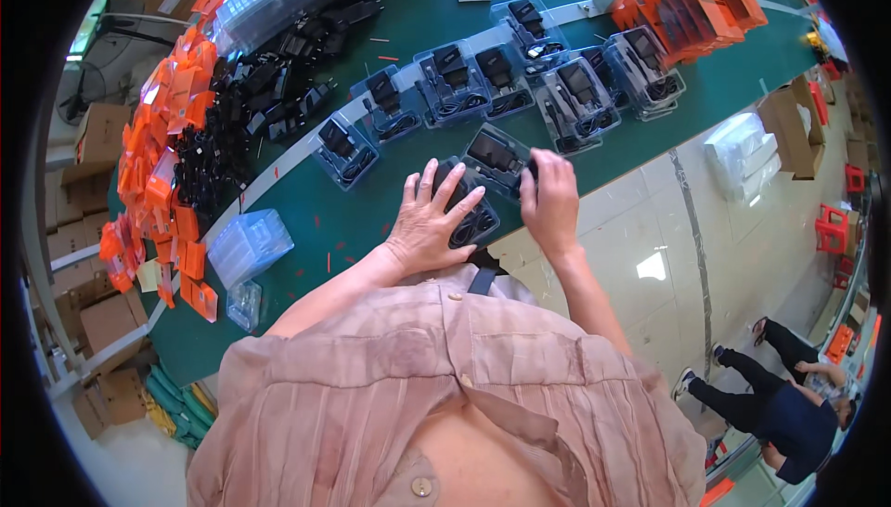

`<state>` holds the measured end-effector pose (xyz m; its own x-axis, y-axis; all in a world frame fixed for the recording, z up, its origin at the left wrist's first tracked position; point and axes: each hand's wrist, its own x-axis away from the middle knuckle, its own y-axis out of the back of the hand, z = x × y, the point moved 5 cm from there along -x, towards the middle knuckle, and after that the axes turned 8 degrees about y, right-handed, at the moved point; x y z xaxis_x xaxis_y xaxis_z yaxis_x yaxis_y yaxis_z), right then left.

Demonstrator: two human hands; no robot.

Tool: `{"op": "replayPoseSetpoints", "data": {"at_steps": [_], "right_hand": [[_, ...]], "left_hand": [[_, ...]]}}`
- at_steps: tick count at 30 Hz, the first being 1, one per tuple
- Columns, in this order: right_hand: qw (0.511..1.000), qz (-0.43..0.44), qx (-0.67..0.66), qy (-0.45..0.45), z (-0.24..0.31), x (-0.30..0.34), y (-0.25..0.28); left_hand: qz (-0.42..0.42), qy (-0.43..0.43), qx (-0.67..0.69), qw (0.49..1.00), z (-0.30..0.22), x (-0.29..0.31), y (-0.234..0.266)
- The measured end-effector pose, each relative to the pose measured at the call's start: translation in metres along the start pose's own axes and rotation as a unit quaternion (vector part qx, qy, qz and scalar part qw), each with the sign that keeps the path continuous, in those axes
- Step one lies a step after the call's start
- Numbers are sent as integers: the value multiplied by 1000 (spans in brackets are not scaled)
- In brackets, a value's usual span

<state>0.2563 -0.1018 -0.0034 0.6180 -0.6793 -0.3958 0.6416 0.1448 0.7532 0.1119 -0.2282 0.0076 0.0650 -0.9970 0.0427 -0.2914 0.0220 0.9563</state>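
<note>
My left hand (pixel 429 221) lies with its fingers spread over a clear plastic tray (pixel 489 231), at the table's near edge. A coiled black cable (pixel 475 219) shows in that tray, partly under the fingers. Just beyond it sits another clear tray with a black power adapter (pixel 495 151) in it. My right hand (pixel 553 196) is closed at the right end of this second tray, thumb and fingers around a black cable (pixel 531 170) that they mostly hide.
Several filled clear trays (pixel 452 80) stand beyond my hands. Loose black adapters (pixel 292 89) and cables (pixel 212 156) are heaped at the left, beside orange packages (pixel 172 145). Stacked clear trays (pixel 251 245) stand left; orange boxes (pixel 687 6) far right. People (pixel 789 414) are at lower right.
</note>
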Motion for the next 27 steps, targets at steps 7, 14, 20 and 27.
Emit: {"op": "replayPoseSetpoints", "data": {"at_steps": [7,14,20,27], "right_hand": [[952,194,-85,-219,43,61,-8],[915,193,-255,-246,37,64,-45],[947,108,-238,-186,27,22,17],[955,152,-93,-235,-35,-2,17]], "left_hand": [[-50,408,357,839,56,39,-1],[71,486,664,564,43,30,-39],[11,421,722,549,7,-3,3],[102,483,518,699,10,-53,-21]]}}
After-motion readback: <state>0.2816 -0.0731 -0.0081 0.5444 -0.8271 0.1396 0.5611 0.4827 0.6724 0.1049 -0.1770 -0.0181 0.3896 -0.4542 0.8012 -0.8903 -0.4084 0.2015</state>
